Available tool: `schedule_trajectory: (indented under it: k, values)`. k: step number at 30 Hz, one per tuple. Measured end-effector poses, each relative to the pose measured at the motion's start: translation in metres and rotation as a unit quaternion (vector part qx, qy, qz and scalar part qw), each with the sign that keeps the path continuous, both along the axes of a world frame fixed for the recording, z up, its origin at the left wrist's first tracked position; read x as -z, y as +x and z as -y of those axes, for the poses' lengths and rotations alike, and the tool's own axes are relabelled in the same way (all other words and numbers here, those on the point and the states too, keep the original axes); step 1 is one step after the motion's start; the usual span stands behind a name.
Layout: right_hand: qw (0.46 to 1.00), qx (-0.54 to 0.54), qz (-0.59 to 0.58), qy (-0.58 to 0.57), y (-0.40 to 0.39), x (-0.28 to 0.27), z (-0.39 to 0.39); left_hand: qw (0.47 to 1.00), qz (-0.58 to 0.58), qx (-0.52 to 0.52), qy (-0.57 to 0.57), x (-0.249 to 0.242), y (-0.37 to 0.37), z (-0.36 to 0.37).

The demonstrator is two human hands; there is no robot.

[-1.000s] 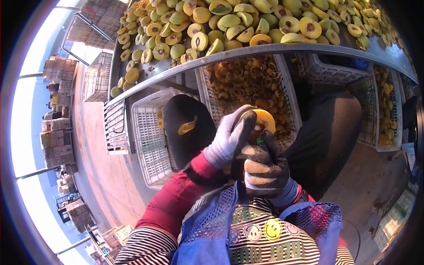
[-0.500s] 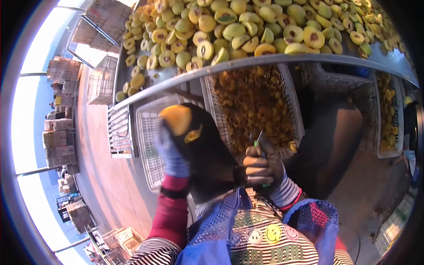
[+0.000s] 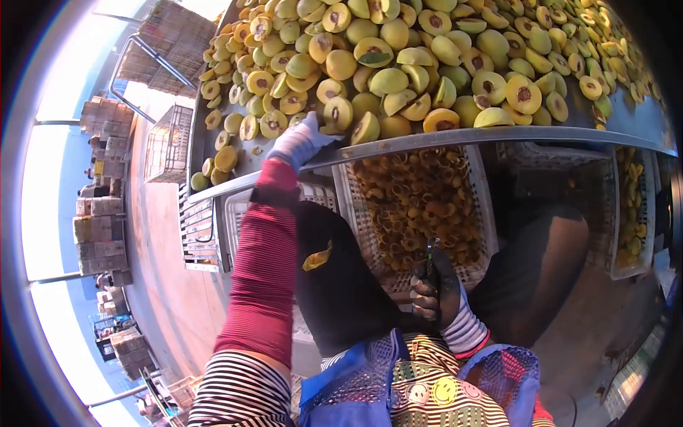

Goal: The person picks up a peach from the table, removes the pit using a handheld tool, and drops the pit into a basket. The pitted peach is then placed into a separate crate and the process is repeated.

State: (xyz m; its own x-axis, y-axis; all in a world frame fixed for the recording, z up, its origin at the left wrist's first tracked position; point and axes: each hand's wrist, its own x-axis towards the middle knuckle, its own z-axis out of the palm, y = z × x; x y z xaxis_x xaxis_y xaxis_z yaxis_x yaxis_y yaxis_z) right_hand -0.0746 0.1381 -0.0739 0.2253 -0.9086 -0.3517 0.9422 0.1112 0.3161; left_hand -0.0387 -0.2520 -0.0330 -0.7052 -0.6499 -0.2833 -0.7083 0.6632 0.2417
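Note:
My left hand point(image 3: 302, 141), in a pale glove, reaches over the metal edge of the table among halved yellow peaches. Its thumb and forefinger are spread beside a peach half point(image 3: 338, 112); part of the fingers is hidden against the fruit. My right hand point(image 3: 437, 288), in a dark glove, is closed around a small metal-bladed tool point(image 3: 432, 249) with a green mark, its tip pointing up and away from me. Below that tip is a crate point(image 3: 485, 213) holding brown-orange fruit scraps point(image 3: 420, 192). A yellow fruit scrap point(image 3: 317, 256) lies on my left thigh.
The steel table point(image 3: 455, 136) is heaped with peach halves, some showing their stones. A white crate point(image 3: 235, 213) stands low at the left, partly behind my arm. Another crate of fruit pieces point(image 3: 629, 213) is at the right. Stacked crates point(image 3: 99, 217) line the far left.
My left hand has moved from above the left crate up to the tabletop, and the orange peach half it held is out of sight. My right hand has shifted slightly lower, still gripping the tool.

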Motion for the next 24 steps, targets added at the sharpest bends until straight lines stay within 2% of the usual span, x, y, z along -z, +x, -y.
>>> schedule_trajectory:
  k: [2, 3, 4, 5, 6, 7, 8, 9, 10, 11, 12, 13, 14, 15, 16, 17, 18, 19, 20, 21, 23, 24]
  values:
    - [0.985, -0.023, -0.13, 0.115, -0.005, -0.016, 0.006, 0.982, -0.08, -0.017, 0.172, -0.014, -0.002, -0.002]
    - [0.985, -0.022, -0.121, 0.119, -0.007, -0.024, 0.008, 0.977, -0.104, -0.073, 0.174, -0.027, 0.001, -0.015]
    - [0.97, -0.043, -0.174, 0.164, -0.011, -0.033, 0.01, 0.957, -0.184, -0.071, 0.211, -0.031, 0.01, -0.023]
    - [0.949, -0.065, -0.227, 0.208, -0.012, -0.038, 0.012, 0.924, -0.259, -0.087, 0.269, -0.044, 0.015, -0.045]
    - [0.949, -0.065, -0.225, 0.211, -0.006, -0.031, 0.014, 0.879, -0.333, -0.103, 0.324, -0.054, 0.017, -0.073]
    - [0.837, 0.049, -0.51, 0.194, 0.003, -0.02, 0.016, 0.863, -0.377, -0.11, 0.316, -0.052, 0.024, -0.101]
    - [0.635, 0.155, -0.741, 0.155, 0.011, -0.015, 0.016, 0.845, -0.42, -0.118, 0.308, -0.05, 0.03, -0.128]
    - [0.635, 0.149, -0.741, 0.158, 0.007, -0.031, 0.018, 0.861, -0.393, -0.124, 0.299, -0.056, 0.03, -0.154]
    - [0.762, 0.089, -0.629, 0.127, -0.007, -0.062, 0.022, 0.875, -0.366, -0.13, 0.291, -0.059, 0.029, -0.177]
    - [0.863, 0.03, -0.496, 0.094, -0.014, -0.083, 0.026, 0.857, -0.412, -0.126, 0.282, -0.048, 0.03, -0.198]
    - [0.807, 0.002, -0.579, 0.115, -0.01, -0.089, 0.028, 0.837, -0.459, -0.121, 0.271, -0.038, 0.03, -0.214]
    - [0.716, 0.065, -0.69, 0.083, -0.008, -0.081, 0.032, 0.845, -0.386, -0.151, 0.337, -0.054, 0.024, -0.227]
    - [0.607, 0.127, -0.783, 0.047, -0.003, -0.067, 0.034, 0.828, -0.452, -0.138, 0.301, -0.047, 0.02, -0.239]
    - [0.605, 0.126, -0.784, 0.048, 0.004, -0.057, 0.03, 0.805, -0.47, -0.176, 0.318, -0.047, 0.018, -0.249]
    - [0.557, 0.128, -0.818, 0.073, 0.012, -0.049, 0.024, 0.78, -0.486, -0.213, 0.332, -0.049, 0.017, -0.257]
    - [0.505, 0.129, -0.848, 0.098, 0.016, -0.046, 0.02, 0.779, -0.488, -0.212, 0.331, -0.051, 0.015, -0.263]
    - [0.503, 0.13, -0.849, 0.098, 0.015, -0.048, 0.017, 0.759, -0.5, -0.238, 0.343, -0.053, 0.012, -0.268]
    - [0.452, 0.114, -0.882, 0.068, 0.014, -0.052, 0.014, 0.738, -0.51, -0.262, 0.355, -0.055, 0.011, -0.271]
    - [0.4, 0.097, -0.91, 0.039, 0.013, -0.053, 0.011, 0.738, -0.511, -0.261, 0.355, -0.055, 0.013, -0.273]
    - [0.399, 0.098, -0.911, 0.04, 0.016, -0.051, 0.008, 0.735, -0.511, -0.256, 0.364, -0.054, 0.016, -0.275]
    - [0.256, 0.174, -0.95, 0.033, 0.023, -0.044, 0.005, 0.732, -0.512, -0.251, 0.372, -0.051, 0.02, -0.277]
    - [0.256, 0.174, -0.95, 0.033, 0.026, -0.044, 0.002, 0.738, -0.515, -0.234, 0.367, -0.049, 0.023, -0.278]
